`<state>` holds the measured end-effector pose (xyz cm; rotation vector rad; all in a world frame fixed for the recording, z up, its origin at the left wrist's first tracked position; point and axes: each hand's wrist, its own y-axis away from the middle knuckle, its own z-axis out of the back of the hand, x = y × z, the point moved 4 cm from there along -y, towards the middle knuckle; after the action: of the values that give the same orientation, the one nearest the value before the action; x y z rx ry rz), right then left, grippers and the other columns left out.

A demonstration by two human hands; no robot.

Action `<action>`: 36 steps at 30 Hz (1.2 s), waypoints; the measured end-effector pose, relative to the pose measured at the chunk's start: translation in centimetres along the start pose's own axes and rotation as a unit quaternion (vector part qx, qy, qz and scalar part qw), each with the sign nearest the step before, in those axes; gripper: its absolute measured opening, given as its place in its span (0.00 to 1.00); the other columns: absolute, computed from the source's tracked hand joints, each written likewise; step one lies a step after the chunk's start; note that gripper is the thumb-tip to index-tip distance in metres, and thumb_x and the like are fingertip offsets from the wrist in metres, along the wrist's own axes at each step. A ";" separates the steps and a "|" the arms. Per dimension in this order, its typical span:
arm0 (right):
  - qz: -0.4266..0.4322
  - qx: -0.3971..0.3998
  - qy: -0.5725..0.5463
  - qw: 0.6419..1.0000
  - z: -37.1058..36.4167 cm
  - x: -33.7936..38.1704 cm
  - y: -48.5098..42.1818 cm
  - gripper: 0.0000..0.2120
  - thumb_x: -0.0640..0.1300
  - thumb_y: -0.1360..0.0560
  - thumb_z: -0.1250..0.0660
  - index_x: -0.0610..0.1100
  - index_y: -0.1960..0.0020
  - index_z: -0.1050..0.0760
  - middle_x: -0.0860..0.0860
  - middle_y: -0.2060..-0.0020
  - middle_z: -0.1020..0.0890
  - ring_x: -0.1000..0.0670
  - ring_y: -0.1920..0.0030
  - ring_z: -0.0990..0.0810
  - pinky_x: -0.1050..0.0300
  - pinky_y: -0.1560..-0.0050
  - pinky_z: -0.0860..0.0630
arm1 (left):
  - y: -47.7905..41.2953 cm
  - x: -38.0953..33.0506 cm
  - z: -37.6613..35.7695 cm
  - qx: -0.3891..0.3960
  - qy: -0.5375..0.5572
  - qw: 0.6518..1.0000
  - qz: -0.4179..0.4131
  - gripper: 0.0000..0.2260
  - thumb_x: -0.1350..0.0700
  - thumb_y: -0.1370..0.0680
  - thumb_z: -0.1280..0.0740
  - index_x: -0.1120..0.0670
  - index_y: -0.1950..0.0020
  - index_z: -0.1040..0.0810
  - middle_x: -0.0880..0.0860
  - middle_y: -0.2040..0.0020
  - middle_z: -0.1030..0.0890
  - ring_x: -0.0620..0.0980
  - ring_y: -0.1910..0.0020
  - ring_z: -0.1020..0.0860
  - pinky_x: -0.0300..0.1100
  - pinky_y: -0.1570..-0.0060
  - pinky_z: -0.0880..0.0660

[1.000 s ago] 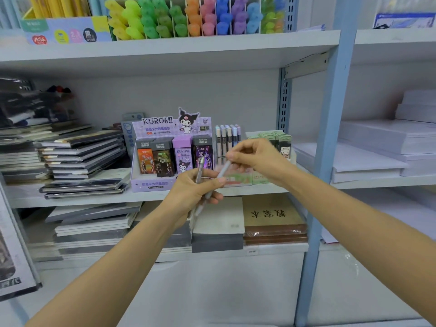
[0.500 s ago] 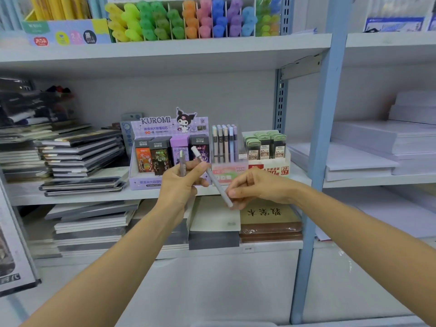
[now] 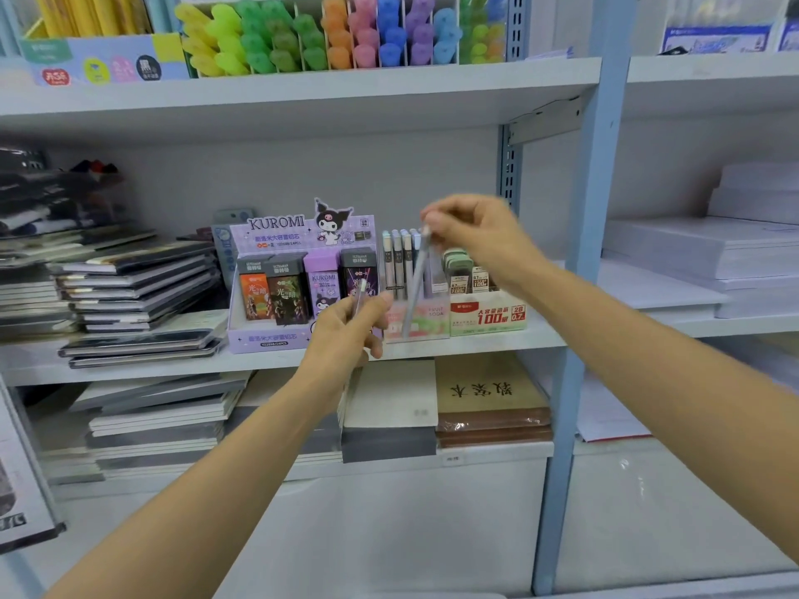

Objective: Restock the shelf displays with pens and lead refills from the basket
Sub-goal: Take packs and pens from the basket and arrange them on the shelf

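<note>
My right hand (image 3: 473, 235) pinches the top of a pale grey pen (image 3: 416, 287), which hangs almost upright with its tip down in the pink pen display box (image 3: 417, 324). Several pastel pens (image 3: 400, 261) stand in that box. My left hand (image 3: 352, 326) is in front of the shelf edge, holding another pale pen (image 3: 359, 294) upright. The purple Kuromi lead refill display (image 3: 298, 278) stands just left of the pen box, and a green-capped lead refill box (image 3: 486, 304) just right. No basket is in view.
Stacked notebooks (image 3: 134, 291) fill the left of the middle shelf (image 3: 497, 341). Paper reams (image 3: 709, 252) lie to the right, beyond the blue upright post (image 3: 579, 296). Coloured highlighters (image 3: 328, 36) line the top shelf. Flat pads (image 3: 488, 399) lie on the shelf below.
My right hand took the pen from my left hand, swung it upright and lifted it over the pink box. My left hand stayed low with the other pen.
</note>
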<state>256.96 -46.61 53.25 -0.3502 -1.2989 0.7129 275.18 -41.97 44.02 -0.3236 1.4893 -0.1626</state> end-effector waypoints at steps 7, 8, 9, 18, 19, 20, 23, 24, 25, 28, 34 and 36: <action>0.044 -0.193 0.123 0.972 4.5 -0.7 -3.6 0.04 0.37 0.23 0.33 0.40 0.50 0.21 0.48 0.62 0.18 0.51 0.62 0.17 0.58 0.56 0.18 | -0.6 1.0 0.5 0.010 -0.015 0.996 0.088 0.08 0.52 0.20 0.44 0.54 0.56 0.30 0.50 0.67 0.30 0.46 0.71 0.33 0.39 0.69 0.35; 0.039 -0.196 0.134 0.971 4.2 -1.4 -3.8 0.04 0.37 0.23 0.32 0.40 0.50 0.20 0.48 0.62 0.18 0.50 0.62 0.16 0.57 0.55 0.18 | -0.7 1.2 0.6 0.003 -0.030 0.996 0.084 0.09 0.51 0.20 0.43 0.53 0.57 0.30 0.51 0.64 0.27 0.48 0.68 0.31 0.42 0.64 0.32; 0.033 -0.194 0.142 0.970 3.8 -2.1 -4.0 0.04 0.37 0.23 0.32 0.40 0.50 0.20 0.48 0.62 0.18 0.49 0.62 0.16 0.56 0.55 0.18 | -0.7 1.4 0.7 0.000 -0.035 0.997 0.075 0.09 0.51 0.19 0.42 0.52 0.56 0.29 0.52 0.62 0.25 0.49 0.64 0.29 0.44 0.60 0.32; 0.028 -0.118 0.253 0.960 1.6 -4.5 -4.9 0.07 0.40 0.23 0.32 0.41 0.47 0.19 0.54 0.63 0.19 0.61 0.65 0.19 0.74 0.62 0.25 | -0.8 2.1 1.4 0.041 0.051 0.998 0.025 0.05 0.54 0.18 0.40 0.53 0.51 0.30 0.47 0.70 0.22 0.49 0.69 0.20 0.42 0.65 0.23; 0.026 -0.106 0.270 0.957 1.8 -4.3 -5.1 0.07 0.40 0.23 0.32 0.41 0.47 0.19 0.53 0.63 0.19 0.61 0.65 0.19 0.75 0.62 0.25 | -0.8 2.2 1.4 0.043 0.060 0.997 0.027 0.05 0.54 0.18 0.40 0.54 0.50 0.30 0.47 0.69 0.22 0.50 0.69 0.20 0.41 0.67 0.22; 0.025 -0.093 0.284 0.954 2.0 -4.2 -5.3 0.07 0.41 0.23 0.32 0.41 0.47 0.19 0.52 0.62 0.18 0.61 0.65 0.19 0.75 0.62 0.26 | -0.8 2.2 1.4 0.045 0.065 0.996 0.028 0.05 0.54 0.18 0.40 0.54 0.49 0.30 0.47 0.69 0.21 0.51 0.70 0.20 0.40 0.68 0.22; 0.019 -0.064 0.300 0.952 2.1 -4.0 -5.5 0.07 0.41 0.23 0.32 0.41 0.47 0.19 0.50 0.60 0.17 0.60 0.63 0.19 0.74 0.61 0.25 | -0.8 2.2 1.4 0.044 0.050 0.998 0.021 0.06 0.53 0.18 0.39 0.55 0.45 0.29 0.46 0.68 0.21 0.50 0.70 0.20 0.41 0.67 0.23; 0.018 -0.060 0.292 0.954 1.8 -4.1 -5.4 0.07 0.41 0.24 0.31 0.41 0.47 0.19 0.51 0.60 0.17 0.59 0.62 0.18 0.73 0.61 0.24 | -0.8 2.1 1.4 0.040 0.046 0.998 0.019 0.07 0.53 0.18 0.39 0.55 0.45 0.29 0.46 0.67 0.21 0.50 0.70 0.21 0.42 0.66 0.23; 0.017 -0.059 0.277 0.959 1.4 -4.2 -5.4 0.08 0.40 0.24 0.31 0.41 0.46 0.19 0.51 0.61 0.18 0.58 0.61 0.17 0.72 0.60 0.23 | -0.9 2.1 1.4 0.035 0.045 0.998 0.020 0.07 0.53 0.18 0.39 0.55 0.44 0.29 0.47 0.67 0.21 0.50 0.70 0.21 0.42 0.65 0.23; 0.024 -0.073 0.239 0.968 0.2 -4.3 -5.6 0.09 0.39 0.26 0.29 0.41 0.46 0.21 0.50 0.62 0.17 0.54 0.62 0.17 0.64 0.56 0.20 | -1.1 2.2 1.5 0.022 0.045 0.998 0.036 0.04 0.56 0.18 0.39 0.55 0.45 0.28 0.51 0.65 0.20 0.51 0.68 0.21 0.45 0.60 0.24; 0.021 -0.105 0.374 0.921 0.0 -5.4 -5.9 0.04 0.46 0.27 0.27 0.46 0.55 0.18 0.51 0.52 0.26 0.51 0.49 0.27 0.58 0.48 0.29 | -0.6 2.1 1.7 0.049 0.041 0.997 0.031 0.11 0.61 0.21 0.34 0.54 0.40 0.28 0.53 0.63 0.18 0.48 0.66 0.20 0.40 0.61 0.22; -0.002 -0.097 0.394 0.914 -0.1 -5.6 -5.7 0.06 0.47 0.26 0.28 0.46 0.51 0.17 0.50 0.50 0.28 0.48 0.45 0.28 0.53 0.43 0.30 | -0.5 1.9 1.6 0.051 0.054 0.997 0.024 0.12 0.62 0.22 0.33 0.56 0.40 0.28 0.53 0.62 0.17 0.49 0.65 0.18 0.39 0.62 0.21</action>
<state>258.08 -54.50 52.45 -0.7119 -0.5924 0.3630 277.01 -42.84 42.44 -0.1993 1.5882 -0.2192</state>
